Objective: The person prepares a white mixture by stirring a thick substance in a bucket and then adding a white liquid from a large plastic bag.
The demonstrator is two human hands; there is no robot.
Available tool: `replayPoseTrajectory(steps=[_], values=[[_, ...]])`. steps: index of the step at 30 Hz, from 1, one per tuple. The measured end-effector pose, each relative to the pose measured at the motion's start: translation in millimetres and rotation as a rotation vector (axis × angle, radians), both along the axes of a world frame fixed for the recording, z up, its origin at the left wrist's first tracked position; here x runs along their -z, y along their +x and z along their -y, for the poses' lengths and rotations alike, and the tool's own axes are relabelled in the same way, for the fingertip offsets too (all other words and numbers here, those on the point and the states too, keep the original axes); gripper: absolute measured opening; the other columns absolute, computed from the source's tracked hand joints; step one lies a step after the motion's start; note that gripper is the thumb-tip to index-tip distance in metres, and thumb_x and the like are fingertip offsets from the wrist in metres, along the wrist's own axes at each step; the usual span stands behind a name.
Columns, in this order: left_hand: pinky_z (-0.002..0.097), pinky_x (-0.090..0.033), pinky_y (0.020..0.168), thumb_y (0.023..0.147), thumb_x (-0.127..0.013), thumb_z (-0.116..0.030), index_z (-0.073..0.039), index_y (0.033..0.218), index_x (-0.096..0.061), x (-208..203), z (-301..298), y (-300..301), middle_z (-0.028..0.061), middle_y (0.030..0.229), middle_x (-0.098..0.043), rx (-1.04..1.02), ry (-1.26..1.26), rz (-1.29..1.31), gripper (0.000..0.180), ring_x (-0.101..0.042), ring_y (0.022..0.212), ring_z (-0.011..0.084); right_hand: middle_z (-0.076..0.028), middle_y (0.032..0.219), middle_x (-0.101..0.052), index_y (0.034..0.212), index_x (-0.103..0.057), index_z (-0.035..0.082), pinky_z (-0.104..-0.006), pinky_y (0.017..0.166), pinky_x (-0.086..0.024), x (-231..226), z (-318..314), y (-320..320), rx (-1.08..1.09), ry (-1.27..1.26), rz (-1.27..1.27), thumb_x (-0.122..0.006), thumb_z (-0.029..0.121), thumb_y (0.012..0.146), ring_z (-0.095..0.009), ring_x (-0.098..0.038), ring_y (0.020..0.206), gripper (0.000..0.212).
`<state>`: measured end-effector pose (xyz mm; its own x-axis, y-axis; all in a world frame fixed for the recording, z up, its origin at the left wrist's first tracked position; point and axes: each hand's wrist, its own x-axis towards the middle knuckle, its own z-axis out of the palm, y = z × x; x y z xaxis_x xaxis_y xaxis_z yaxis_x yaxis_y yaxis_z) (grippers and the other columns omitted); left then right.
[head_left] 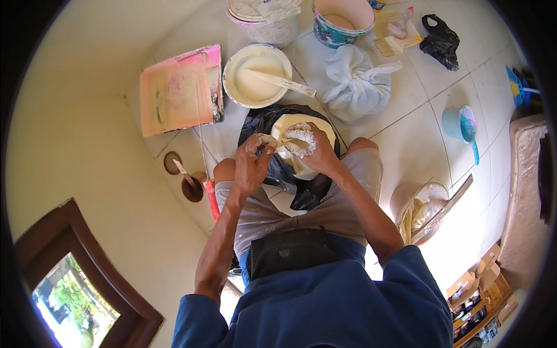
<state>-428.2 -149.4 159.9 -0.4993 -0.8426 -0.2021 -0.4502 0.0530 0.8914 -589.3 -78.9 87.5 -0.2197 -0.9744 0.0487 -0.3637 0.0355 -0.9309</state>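
Observation:
Between my knees a smooth cream-coloured bag (306,170) sits inside a crumpled black plastic bag (255,124). My left hand (253,165) is at the cream bag's left side, its white-smeared fingers curled and pinched. From the right my right hand (318,149) meets it, thumb and fingers bent toward each other and coated in white paste. The fingertips of both hands come together over a gathered bit of the cream bag. Exactly how they grip it is too small to make out.
Ahead stand a bucket of cream paint (249,87) with a stirring stick (284,82), a paint tray (174,93), a knotted white plastic bag (360,87) and a teal bucket (333,36). A long-handled roller (210,197) lies left; a blue dipper (458,123) is right.

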Motion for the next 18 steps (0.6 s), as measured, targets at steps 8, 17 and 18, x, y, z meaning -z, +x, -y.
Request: replayPoseTrajectory(steps=[8, 17, 18], values=[[0.0301, -0.045, 0.066, 0.082, -0.054, -0.009, 0.003, 0.088, -0.058, -6, 8, -3, 0.0137, 0.078, -0.059, 0.147, -0.168, 0.043, 0.013, -0.056, 0.069, 0.0204, -0.017, 0.086, -0.062, 0.098, -0.052, -0.001, -0.0370, 0.072, -0.046, -5, 3, -1, 0.017, 0.068, 0.235, -0.066, 0.010, 0.070, -0.034, -0.059, 0.083, 0.033], [0.0295, -0.044, 0.064, 0.080, -0.055, -0.002, 0.003, 0.085, -0.058, -5, 0, -7, 0.0107, 0.076, -0.058, 0.117, -0.167, -0.022, 0.008, -0.054, 0.066, 0.0179, -0.018, 0.079, -0.064, 0.084, -0.062, -0.002, -0.0329, 0.067, -0.046, -1, 2, 5, 0.212, 0.115, 0.273, -0.064, 0.008, 0.072, -0.031, -0.061, 0.074, 0.016], [0.0295, -0.044, 0.064, 0.080, -0.055, -0.002, 0.003, 0.085, -0.058, -3, -1, -5, 0.0107, 0.076, -0.058, 0.118, -0.165, -0.021, 0.008, -0.054, 0.066, 0.0179, -0.018, 0.079, -0.064, 0.084, -0.062, -0.002, -0.0329, 0.067, -0.046, 0, 4, 5, 0.213, 0.117, 0.274, -0.064, 0.008, 0.072, -0.031, -0.061, 0.074, 0.016]])
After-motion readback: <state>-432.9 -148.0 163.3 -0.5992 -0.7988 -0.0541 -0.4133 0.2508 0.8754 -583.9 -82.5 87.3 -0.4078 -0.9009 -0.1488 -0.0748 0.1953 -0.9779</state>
